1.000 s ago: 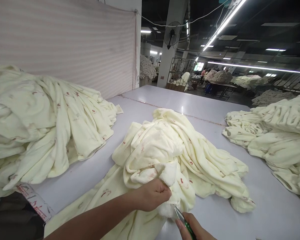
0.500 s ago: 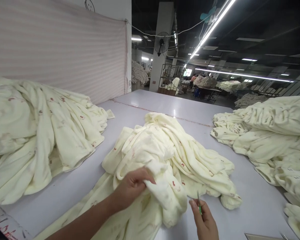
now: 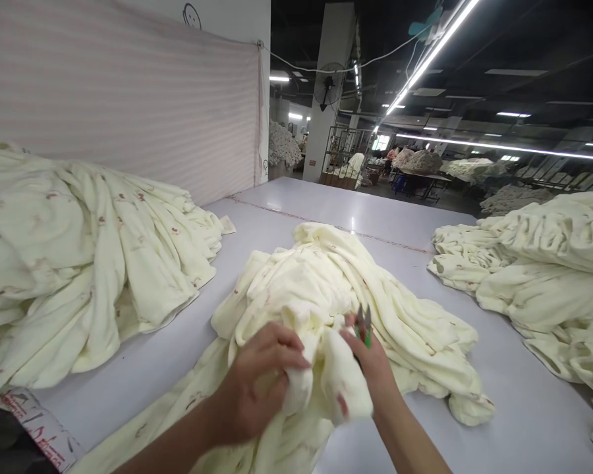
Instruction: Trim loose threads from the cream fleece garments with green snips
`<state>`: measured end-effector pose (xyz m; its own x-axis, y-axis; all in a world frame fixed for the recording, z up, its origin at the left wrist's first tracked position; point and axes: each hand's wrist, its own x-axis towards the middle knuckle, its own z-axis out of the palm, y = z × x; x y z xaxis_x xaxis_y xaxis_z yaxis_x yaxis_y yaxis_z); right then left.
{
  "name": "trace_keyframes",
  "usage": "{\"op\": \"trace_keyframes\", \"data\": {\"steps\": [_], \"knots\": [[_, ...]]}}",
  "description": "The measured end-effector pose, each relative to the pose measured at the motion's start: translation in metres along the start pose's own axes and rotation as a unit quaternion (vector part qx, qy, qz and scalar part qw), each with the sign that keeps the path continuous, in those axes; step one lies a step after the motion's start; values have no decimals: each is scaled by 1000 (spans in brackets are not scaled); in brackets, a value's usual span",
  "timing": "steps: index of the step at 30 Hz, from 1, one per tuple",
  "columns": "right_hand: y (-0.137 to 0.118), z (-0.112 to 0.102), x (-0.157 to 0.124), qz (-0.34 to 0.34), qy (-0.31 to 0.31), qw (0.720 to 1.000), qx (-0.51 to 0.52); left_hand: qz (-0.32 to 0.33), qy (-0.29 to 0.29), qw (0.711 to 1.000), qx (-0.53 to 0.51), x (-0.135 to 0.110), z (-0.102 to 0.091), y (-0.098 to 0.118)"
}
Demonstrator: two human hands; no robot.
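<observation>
Glossy pale-lilac tabletop (image 3: 158,359); above it, left hand (image 3: 257,382) pinches rumpled cream fleece (image 3: 316,280), right hand (image 3: 374,365) grips green-handled metal snips (image 3: 367,321).

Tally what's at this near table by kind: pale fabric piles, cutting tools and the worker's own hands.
Pale fabric piles: 3 (left pile, middle pile, right pile)
Cutting tools: 1 (green-handled snips)
Hands: 2 (left hand, right hand)
Total: 6

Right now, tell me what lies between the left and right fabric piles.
In the head view, a heap of cream fabric lies there, the left hand and right hand at it, the right holding green-handled snips; pale tabletop shows either side.
</observation>
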<state>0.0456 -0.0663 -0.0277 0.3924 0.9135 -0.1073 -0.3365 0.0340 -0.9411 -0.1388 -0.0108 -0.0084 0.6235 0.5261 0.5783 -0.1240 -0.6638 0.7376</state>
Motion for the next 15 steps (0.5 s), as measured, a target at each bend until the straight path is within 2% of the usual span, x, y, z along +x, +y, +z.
{"op": "trace_keyframes", "data": {"steps": [1,3,5,6,7,9,12,15], "knots": [[-11,14,15,-1,-20,1000,19,35,-42,998,-15,-9,11,1],[-19,40,47,4,-63,997,54,67,-169,982,-49,-30,36,-6],[-13,61,75,2,-79,994,75,20,-292,956,-4,-50,62,-23],[-7,69,86,2,-80,993,81,-1,-322,945,60,-57,71,-33],[0,74,95,2,-79,993,85,-25,-329,934,139,-61,77,-44],[9,79,105,3,-77,993,86,-58,-296,908,291,-59,77,-62],[7,70,106,3,-87,993,78,-76,-233,872,424,-35,52,-83],[-3,48,93,-8,-76,995,65,-8,-192,850,491,1,19,-96]]}}
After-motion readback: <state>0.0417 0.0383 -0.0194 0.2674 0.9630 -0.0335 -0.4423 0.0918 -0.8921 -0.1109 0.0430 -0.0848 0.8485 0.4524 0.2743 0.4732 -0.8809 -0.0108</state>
